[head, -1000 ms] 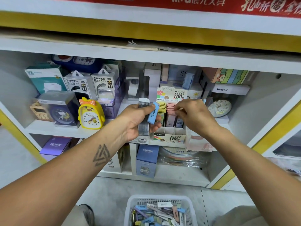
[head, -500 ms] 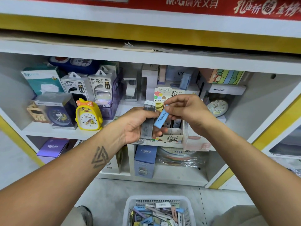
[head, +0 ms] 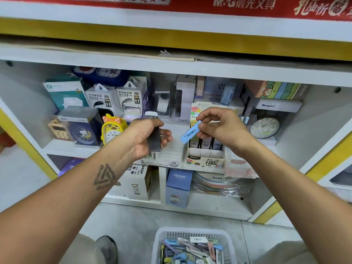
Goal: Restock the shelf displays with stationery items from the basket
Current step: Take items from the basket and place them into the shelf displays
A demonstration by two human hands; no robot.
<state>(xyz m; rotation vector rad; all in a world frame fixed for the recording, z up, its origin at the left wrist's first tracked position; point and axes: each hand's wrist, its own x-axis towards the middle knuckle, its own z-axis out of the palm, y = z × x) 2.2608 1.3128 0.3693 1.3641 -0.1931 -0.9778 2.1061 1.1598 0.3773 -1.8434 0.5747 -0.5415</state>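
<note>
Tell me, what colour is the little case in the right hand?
Light blue case, pinched by the right hand; head view.

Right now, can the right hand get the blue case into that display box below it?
Probably yes. The right hand pinches the blue case just above the display box, whose front slots look empty, and nothing lies between. The left hand is off to the side.

Only 1 view, worn on the person's head, looks forward and down from close range at the white shelf point(head: 62, 149) straight ahead, with the basket point(head: 159, 242) on the floor at the near edge.
</note>
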